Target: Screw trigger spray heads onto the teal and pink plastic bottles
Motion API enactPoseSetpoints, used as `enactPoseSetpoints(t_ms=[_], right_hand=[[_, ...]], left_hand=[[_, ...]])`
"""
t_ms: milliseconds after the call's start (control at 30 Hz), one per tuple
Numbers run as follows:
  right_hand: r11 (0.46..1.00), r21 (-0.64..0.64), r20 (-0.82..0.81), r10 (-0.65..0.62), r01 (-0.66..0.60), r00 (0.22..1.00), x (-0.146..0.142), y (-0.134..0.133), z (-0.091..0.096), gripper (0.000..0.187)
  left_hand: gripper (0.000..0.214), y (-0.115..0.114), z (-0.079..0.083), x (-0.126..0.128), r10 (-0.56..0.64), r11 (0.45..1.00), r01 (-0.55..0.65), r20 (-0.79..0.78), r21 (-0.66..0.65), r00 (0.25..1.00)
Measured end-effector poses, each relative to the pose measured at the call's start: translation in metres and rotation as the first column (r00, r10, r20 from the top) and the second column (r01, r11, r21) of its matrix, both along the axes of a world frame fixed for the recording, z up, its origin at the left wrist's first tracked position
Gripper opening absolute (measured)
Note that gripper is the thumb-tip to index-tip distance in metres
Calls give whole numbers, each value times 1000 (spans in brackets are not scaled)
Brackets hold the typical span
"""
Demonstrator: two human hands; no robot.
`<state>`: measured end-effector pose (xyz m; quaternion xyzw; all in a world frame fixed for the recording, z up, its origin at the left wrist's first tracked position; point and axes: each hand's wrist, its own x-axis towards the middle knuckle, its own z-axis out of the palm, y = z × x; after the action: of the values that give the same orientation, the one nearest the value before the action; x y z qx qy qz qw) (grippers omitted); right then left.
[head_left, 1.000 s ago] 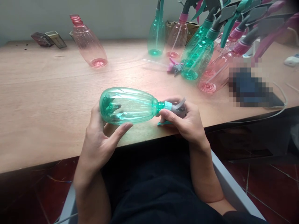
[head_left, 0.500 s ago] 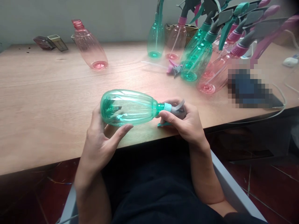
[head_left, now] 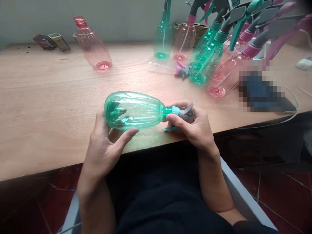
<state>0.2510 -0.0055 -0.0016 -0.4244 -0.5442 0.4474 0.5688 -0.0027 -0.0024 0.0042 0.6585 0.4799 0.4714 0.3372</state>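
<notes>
A clear green spray bottle (head_left: 136,109) lies sideways in my two hands, just above the table's front edge, its base to the left. My left hand (head_left: 107,139) cups the body from below, with the thumb along the near side and the fingers behind and under it. Around the grey trigger head (head_left: 186,115) my right hand (head_left: 192,126) is closed, thumb near the turquoise collar (head_left: 175,110). The collar sits at the bottle's neck, where some green thread shows. Part of the turquoise trigger (head_left: 170,129) sticks out below my right hand.
A pink bottle without a head (head_left: 94,48) stands at the back left, near small boxes (head_left: 58,42). Several green and pink spray bottles (head_left: 207,61) crowd the back right. A loose pink-and-grey spray head (head_left: 182,71) lies before them. A pixelated dark object (head_left: 263,91) and cable are at right.
Both hands keep the same hold on the green bottle. The view has shifted very slightly; nothing else has visibly moved.
</notes>
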Motion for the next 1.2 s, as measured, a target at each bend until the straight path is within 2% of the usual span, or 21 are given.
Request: enactPoseSetpoints(t_ms=[400, 900, 1200], right_hand=[[1000, 17, -7, 4, -3, 1000, 0, 0, -2, 27], [997, 41, 49, -66, 64, 997, -3, -3, 2, 31], [996, 33, 78, -80, 78, 994, -3, -4, 4, 33]], left_hand=[[71, 0, 1, 1, -4, 1000, 4, 6, -5, 1000], [61, -2, 5, 8, -1, 1000, 1, 30, 19, 1000], [73, -1, 2, 7, -16, 1000, 14, 59, 28, 998]])
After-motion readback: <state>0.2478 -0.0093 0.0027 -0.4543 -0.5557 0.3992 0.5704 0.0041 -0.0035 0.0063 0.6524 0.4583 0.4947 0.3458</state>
